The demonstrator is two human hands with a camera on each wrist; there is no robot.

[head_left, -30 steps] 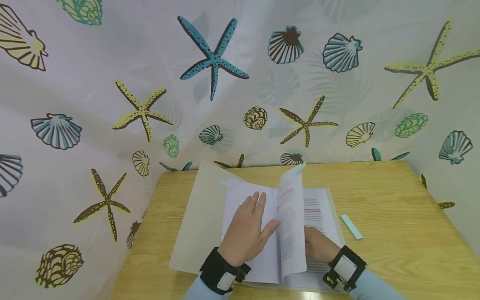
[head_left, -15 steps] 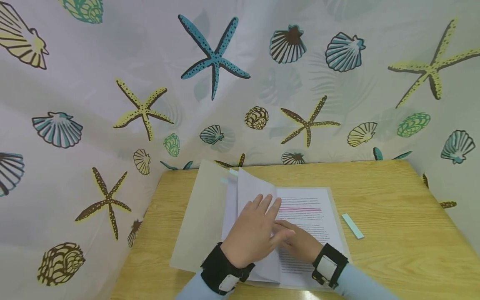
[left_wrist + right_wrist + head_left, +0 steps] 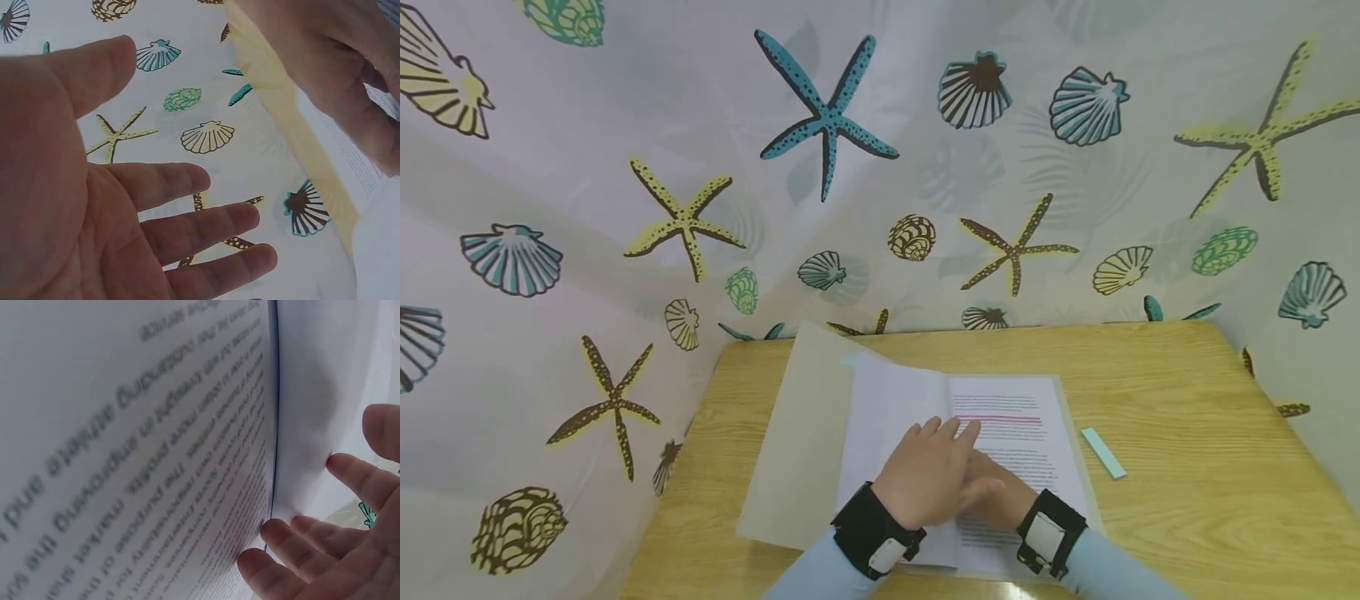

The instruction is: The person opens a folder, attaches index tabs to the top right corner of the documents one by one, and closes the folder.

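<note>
An open paper booklet lies on the table, with a blank left page (image 3: 891, 408) and a printed right page (image 3: 1007, 429) bearing pink lines. Over the blank page near the fold is my left hand (image 3: 925, 479), its fingers straight, palm down. It partly hides my right hand (image 3: 1006, 493), which reaches in from the right across the printed page. In the right wrist view, the fingertips (image 3: 275, 534) of the right hand touch the paper along the fold. Between thumb and fingers of the left hand (image 3: 112, 206) nothing is held.
The booklet's pale cover (image 3: 793, 442) is spread out to the left. A light blue strip (image 3: 1103, 453) lies on the wooden table (image 3: 1195, 433) to the right. Behind hangs a cloth (image 3: 880, 192) printed with shells and starfish.
A raised page has turned over from right to left and now lies flat. My right hand has moved left toward the fold; my left hand has shifted slightly right, over the right hand.
</note>
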